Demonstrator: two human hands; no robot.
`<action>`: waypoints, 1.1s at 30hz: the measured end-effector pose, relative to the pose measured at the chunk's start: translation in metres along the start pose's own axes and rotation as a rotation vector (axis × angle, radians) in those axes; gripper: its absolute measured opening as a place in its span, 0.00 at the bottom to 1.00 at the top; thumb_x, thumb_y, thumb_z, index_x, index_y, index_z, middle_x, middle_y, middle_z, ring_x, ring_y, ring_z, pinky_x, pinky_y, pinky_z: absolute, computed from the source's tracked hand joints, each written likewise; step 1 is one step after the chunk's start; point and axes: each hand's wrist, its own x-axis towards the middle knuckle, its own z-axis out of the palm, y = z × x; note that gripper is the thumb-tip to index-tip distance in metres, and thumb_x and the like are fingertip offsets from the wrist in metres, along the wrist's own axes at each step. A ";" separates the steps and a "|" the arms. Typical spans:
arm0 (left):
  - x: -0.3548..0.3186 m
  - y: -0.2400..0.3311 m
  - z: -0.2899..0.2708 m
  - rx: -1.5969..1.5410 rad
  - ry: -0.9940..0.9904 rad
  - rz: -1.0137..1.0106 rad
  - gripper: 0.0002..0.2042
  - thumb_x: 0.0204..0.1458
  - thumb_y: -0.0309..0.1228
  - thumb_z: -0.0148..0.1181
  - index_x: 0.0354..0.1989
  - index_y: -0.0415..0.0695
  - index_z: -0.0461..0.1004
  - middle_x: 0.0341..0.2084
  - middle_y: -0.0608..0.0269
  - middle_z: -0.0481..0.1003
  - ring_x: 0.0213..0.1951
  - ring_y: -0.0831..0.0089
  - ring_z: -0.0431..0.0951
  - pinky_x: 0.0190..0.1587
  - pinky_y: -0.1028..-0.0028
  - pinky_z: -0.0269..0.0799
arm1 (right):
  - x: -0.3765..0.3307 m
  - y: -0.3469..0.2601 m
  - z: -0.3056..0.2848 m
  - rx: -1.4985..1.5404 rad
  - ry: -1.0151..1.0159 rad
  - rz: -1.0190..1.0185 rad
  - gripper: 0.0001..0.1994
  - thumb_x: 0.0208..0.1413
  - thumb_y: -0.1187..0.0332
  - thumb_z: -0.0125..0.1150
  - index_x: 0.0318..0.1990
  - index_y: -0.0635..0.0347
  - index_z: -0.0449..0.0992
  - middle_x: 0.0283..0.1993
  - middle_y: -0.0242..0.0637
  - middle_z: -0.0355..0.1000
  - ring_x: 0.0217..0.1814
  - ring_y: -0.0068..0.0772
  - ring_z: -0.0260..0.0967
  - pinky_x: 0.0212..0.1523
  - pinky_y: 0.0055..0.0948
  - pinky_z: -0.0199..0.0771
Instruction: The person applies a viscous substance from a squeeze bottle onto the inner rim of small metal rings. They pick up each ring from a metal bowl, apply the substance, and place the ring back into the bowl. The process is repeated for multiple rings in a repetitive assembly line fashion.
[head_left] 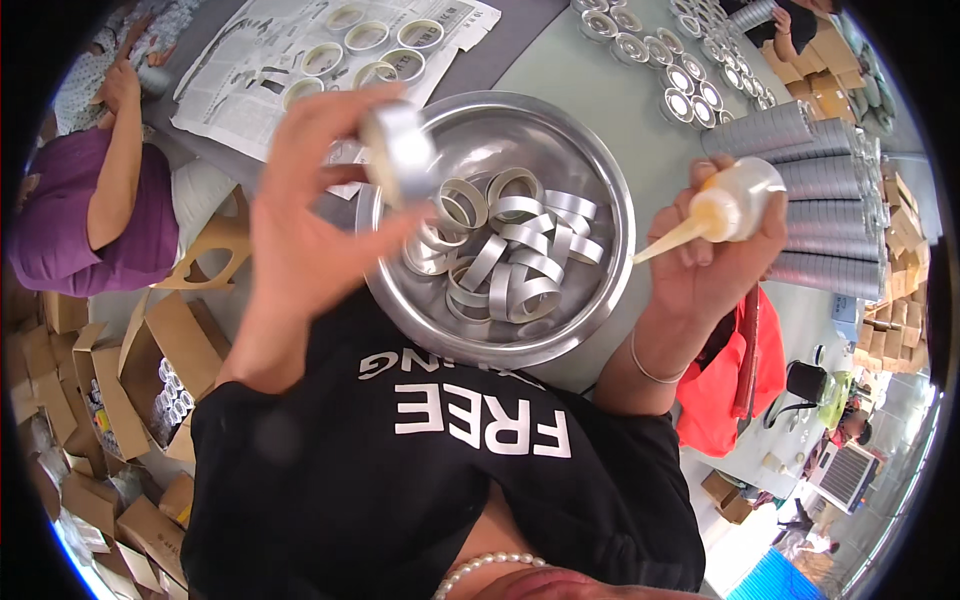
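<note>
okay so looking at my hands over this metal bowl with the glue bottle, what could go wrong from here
1. The squeeze bottle in the right hand points its nozzle over the steel bowl; a drip could land on the loose silver rings and stick them together.
2. The left hand pinches the round silver tin by fingertips only; it may slip into the bowl.
3. The bowl sits at the table edge by your body; a nudge might tip it.

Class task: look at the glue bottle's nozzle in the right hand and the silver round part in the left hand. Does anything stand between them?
Nothing visible does. The nozzle and the silver round part are both held up over the steel bowl, with only open air between; the loose metal rings lie lower, inside the bowl.
</note>
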 end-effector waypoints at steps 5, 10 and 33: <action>-0.002 -0.098 -0.068 0.681 -0.391 -0.381 0.32 0.35 0.31 0.70 0.54 0.42 0.70 0.39 0.56 0.70 0.39 0.67 0.74 0.45 0.68 0.71 | -0.002 -0.029 -0.007 0.017 -0.160 -0.148 0.30 0.59 0.46 0.45 0.49 0.70 0.60 0.44 0.52 0.66 0.14 0.29 0.62 0.14 0.24 0.65; 0.009 -0.139 -0.042 0.713 0.042 -0.202 0.31 0.37 0.31 0.70 0.54 0.45 0.70 0.39 0.53 0.71 0.38 0.63 0.75 0.42 0.67 0.72 | -0.004 -0.034 -0.009 0.020 -0.230 -0.135 0.27 0.56 0.50 0.52 0.48 0.69 0.62 0.43 0.47 0.66 0.16 0.24 0.59 0.17 0.21 0.62; 0.016 -0.066 0.065 0.666 -0.808 -0.345 0.30 0.47 0.58 0.59 0.38 0.37 0.76 0.23 0.50 0.76 0.28 0.55 0.78 0.34 0.63 0.71 | -0.010 -0.024 0.003 -0.016 -0.054 -0.266 0.28 0.56 0.49 0.53 0.48 0.70 0.65 0.40 0.52 0.70 0.16 0.29 0.65 0.11 0.20 0.66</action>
